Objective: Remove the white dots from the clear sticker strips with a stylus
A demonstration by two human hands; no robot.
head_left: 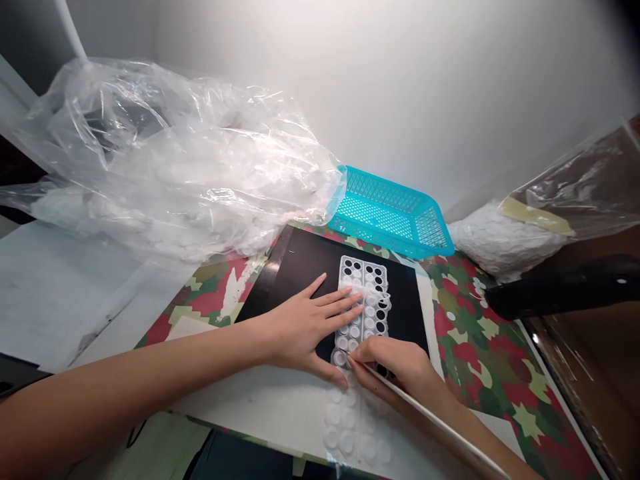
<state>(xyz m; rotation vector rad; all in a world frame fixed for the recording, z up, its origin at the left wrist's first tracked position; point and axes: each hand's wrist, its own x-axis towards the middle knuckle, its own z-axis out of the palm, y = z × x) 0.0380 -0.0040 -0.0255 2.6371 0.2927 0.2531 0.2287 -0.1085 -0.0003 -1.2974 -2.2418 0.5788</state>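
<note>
A translucent white strip of small round pieces (369, 312) lies over a black sheet, and its lower part runs onto a white surface toward me. Several round openings in its upper and right parts look black. My left hand (305, 328) lies flat with fingers spread, fingertips on the upper left of the strip and thumb lower down. Beside that thumb, my right hand (400, 367) pinches a long thin white stick (435, 420), with its tip at the strip's left column.
A turquoise basket (390, 213) stands behind the black sheet (310, 260). Large clear plastic bags (200, 160) fill the left back. Another bag with white pieces (505, 240) and a black handle (565, 290) are at the right, over a camouflage-patterned cover (470, 360).
</note>
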